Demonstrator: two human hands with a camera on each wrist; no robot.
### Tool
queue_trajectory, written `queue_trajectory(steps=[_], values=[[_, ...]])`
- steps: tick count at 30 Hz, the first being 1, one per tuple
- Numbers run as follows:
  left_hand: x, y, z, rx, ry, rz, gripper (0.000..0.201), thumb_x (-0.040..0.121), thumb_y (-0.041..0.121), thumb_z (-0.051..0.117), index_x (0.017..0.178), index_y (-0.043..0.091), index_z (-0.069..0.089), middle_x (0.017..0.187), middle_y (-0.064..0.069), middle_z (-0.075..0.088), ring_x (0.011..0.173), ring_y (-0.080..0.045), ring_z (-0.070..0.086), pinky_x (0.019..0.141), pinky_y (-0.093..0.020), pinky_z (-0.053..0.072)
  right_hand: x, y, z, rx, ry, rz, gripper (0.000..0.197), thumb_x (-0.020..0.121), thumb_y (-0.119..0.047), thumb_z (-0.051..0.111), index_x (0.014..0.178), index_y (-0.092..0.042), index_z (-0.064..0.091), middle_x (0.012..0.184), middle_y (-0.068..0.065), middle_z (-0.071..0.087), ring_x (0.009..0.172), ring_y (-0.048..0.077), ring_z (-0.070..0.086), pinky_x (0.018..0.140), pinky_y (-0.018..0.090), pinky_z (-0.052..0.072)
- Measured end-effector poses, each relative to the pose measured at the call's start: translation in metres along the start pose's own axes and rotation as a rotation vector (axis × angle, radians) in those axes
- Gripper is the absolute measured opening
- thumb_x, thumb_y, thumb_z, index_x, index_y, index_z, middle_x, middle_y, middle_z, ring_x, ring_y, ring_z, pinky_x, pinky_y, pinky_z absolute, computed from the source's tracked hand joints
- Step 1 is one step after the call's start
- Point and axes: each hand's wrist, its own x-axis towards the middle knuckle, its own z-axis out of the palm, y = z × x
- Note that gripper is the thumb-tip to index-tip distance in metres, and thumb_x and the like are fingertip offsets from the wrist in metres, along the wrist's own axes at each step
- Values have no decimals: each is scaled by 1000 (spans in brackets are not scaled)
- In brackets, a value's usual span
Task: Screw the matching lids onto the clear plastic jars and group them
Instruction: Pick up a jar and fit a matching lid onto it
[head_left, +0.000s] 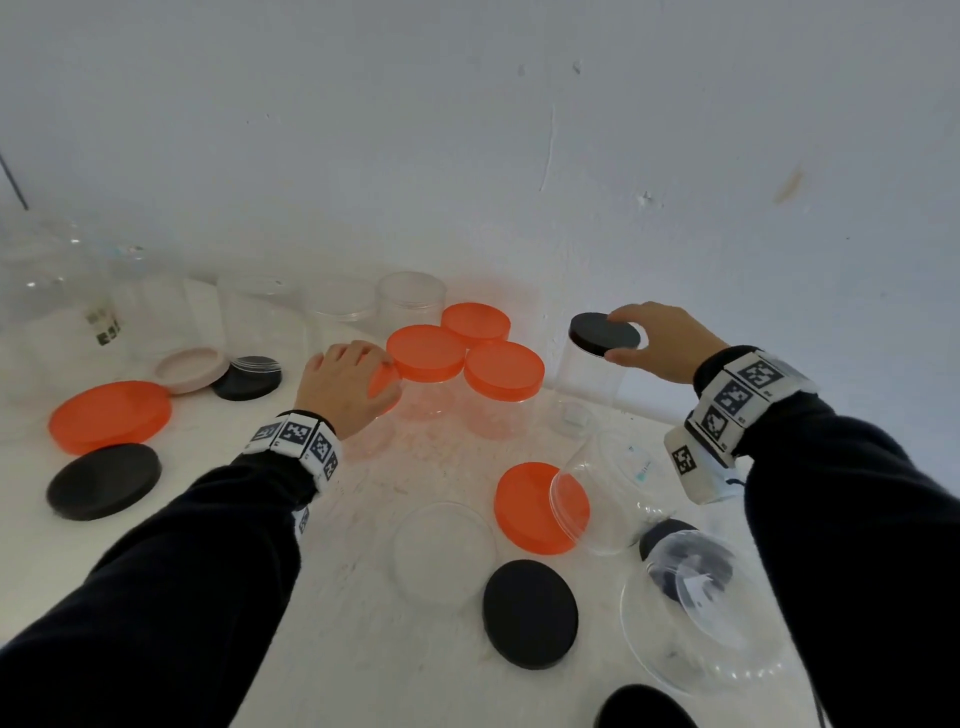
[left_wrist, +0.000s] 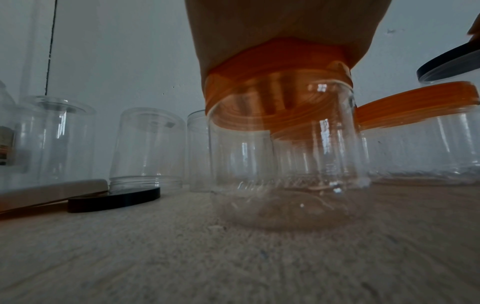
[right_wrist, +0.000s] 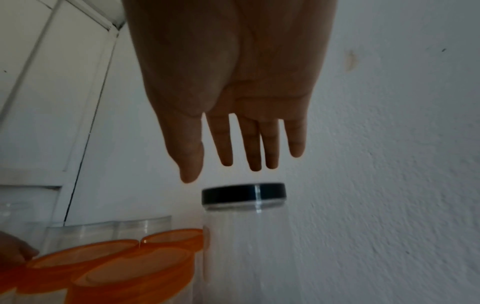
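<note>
My left hand (head_left: 348, 382) grips an orange lid (head_left: 383, 383) from above. That lid (left_wrist: 275, 61) sits on a clear jar (left_wrist: 283, 156) standing on the white table (head_left: 363, 623). Just right of it stand three jars with orange lids (head_left: 426, 353), close together. Further right, a tall clear jar (head_left: 587, 384) carries a black lid (head_left: 602, 335). My right hand (head_left: 660, 340) hovers at that lid. In the right wrist view the fingers (right_wrist: 249, 144) are straight and spread, a little above the black lid (right_wrist: 244, 194), not touching it.
Loose lids lie around: orange (head_left: 109, 415), black (head_left: 104, 480), pink (head_left: 192, 369) at the left, orange (head_left: 530, 509) and black (head_left: 530, 613) in front. Clear jars lie tipped at the right (head_left: 701, 597), one stands open (head_left: 441, 551), several stand upside down by the wall (head_left: 260, 312).
</note>
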Motion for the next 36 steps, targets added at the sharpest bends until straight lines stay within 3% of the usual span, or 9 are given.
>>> queue_trajectory(steps=[8, 17, 19, 21, 23, 26, 28, 32, 36], values=[[1, 0, -4, -24, -30, -26, 66, 72, 61, 25, 114, 21, 56, 122, -4, 53, 112, -29, 46, 91, -41, 35, -76, -3, -29, 186, 83, -16, 36, 86, -32, 64, 118, -18, 57, 119, 1, 58, 103, 17, 55, 84, 23, 38], [-1, 2, -12, -220, -35, -43, 78, 59, 68, 39, 107, 13, 64, 119, -13, 45, 117, -34, 36, 97, -48, 34, -175, -5, 10, 124, -162, 44, 46, 84, -45, 61, 125, -27, 51, 126, -8, 51, 111, 10, 49, 91, 24, 39], [0, 0, -11, -255, 6, -26, 63, 69, 59, 52, 104, 8, 66, 116, -15, 48, 116, -36, 39, 98, -46, 31, -189, -6, 23, 104, -197, 39, 59, 80, -53, 61, 131, -29, 45, 132, -10, 43, 119, 11, 42, 100, 30, 37], [0, 3, -12, -275, 84, 3, 37, 80, 34, 68, 103, 5, 66, 114, -17, 50, 116, -36, 40, 99, -42, 28, -201, -5, 35, 101, -228, 44, 76, 74, -59, 63, 137, -30, 35, 141, -11, 32, 127, 13, 33, 104, 34, 34], [-3, 13, -15, -318, 168, 66, 24, 80, 12, 71, 102, 2, 66, 113, -18, 50, 115, -36, 39, 98, -34, 25, -209, -4, 45, 81, -275, 47, 93, 69, -63, 66, 144, -32, 22, 149, -9, 18, 136, 17, 21, 110, 36, 28], [-12, 40, -26, -408, 202, 193, 23, 81, 4, 68, 104, 3, 64, 110, -13, 52, 113, -32, 39, 96, -26, 24, -214, -1, 57, 16, -314, 29, 109, 61, -71, 65, 146, -37, 7, 154, -8, 3, 141, 20, 6, 115, 44, 16], [-17, 61, -33, -474, 90, 283, 29, 83, 19, 67, 108, 5, 62, 110, -4, 51, 111, -24, 42, 95, -27, 27, -214, 1, 64, -36, -307, 23, 112, 58, -73, 64, 146, -38, 4, 153, -8, 1, 141, 22, 4, 115, 46, 15], [-26, 99, -36, -474, -368, 408, 71, 68, 63, 52, 122, 17, 53, 120, 7, 46, 112, -6, 39, 96, -25, 31, -213, -2, 71, -45, -199, 43, 99, 65, -61, 69, 144, -40, 12, 145, -10, 13, 132, 20, 16, 107, 39, 25], [-29, 129, -16, -336, -638, 478, 66, 80, 44, 68, 135, 21, 40, 140, 4, 37, 128, -10, 33, 107, -28, 27, -214, -1, 77, -49, -109, 54, 90, 64, -57, 66, 140, -40, 21, 137, -11, 23, 124, 18, 22, 93, 31, 26]])
